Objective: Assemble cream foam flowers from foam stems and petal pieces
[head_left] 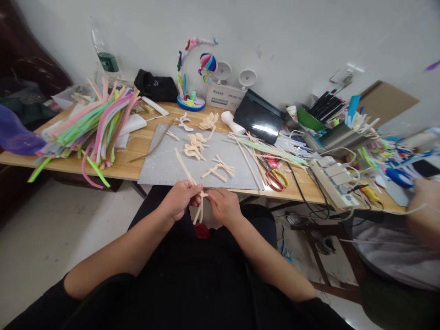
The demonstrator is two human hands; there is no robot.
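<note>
Cream-coloured pipe cleaners (185,166) run from the front of the mat down between my two hands, crossing where the fingers meet. My left hand (181,198) pinches them between thumb and fingers. From the other side, my right hand (225,205) grips a short bent end of the same bundle; two ends hang below. On the grey cutting mat (158,158) just beyond lie curled cream pieces (194,146) and a small pile of short cream lengths (220,169). A looped cream piece (208,121) rests at the mat's far edge.
A heap of coloured pipe cleaners (92,123) overhangs the desk at left. Scissors (276,179) lie right of the mat, near a power strip (333,183) with cables. A decorated stand (190,104) is at the back. Another person's arm (424,206) is at far right.
</note>
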